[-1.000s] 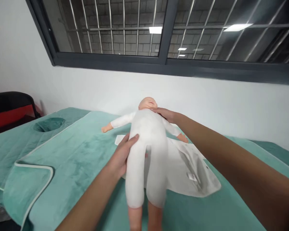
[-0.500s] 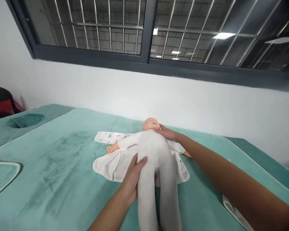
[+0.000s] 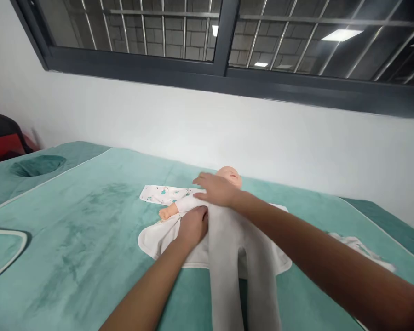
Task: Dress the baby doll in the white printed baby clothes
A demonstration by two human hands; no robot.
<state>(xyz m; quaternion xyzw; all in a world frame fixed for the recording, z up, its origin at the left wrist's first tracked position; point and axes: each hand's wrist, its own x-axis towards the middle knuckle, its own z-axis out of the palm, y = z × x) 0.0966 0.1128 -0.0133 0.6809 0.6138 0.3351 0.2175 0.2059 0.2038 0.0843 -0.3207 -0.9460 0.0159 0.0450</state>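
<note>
A baby doll (image 3: 230, 174) lies on its back, head toward the wall, with white leggings (image 3: 224, 257) stretching toward me and a white sleeve on its arm. Under it spreads a white garment (image 3: 158, 236). A white printed sleeve (image 3: 162, 194) of cloth lies flat beside the doll's left-hand side in view. My left hand (image 3: 193, 225) is closed against the doll's side, just below its arm; its fingertips are hidden. Across the doll's upper chest reaches my right hand (image 3: 215, 188), fingers apart, palm down, covering the neck area. The doll's other arm is hidden behind my forearm.
A green plush bed cover (image 3: 89, 220) with pale piping lies beneath everything. White crumpled cloth (image 3: 362, 250) is at the right, partly behind my right forearm. A round hollow (image 3: 37, 165) is at the far left, near a red and black object (image 3: 3, 138). A white wall (image 3: 158, 124) stands behind.
My right hand has moved from beside the doll's head leftward across its chest. My left hand has moved up from the hip to below the arm, its fingers now curled.
</note>
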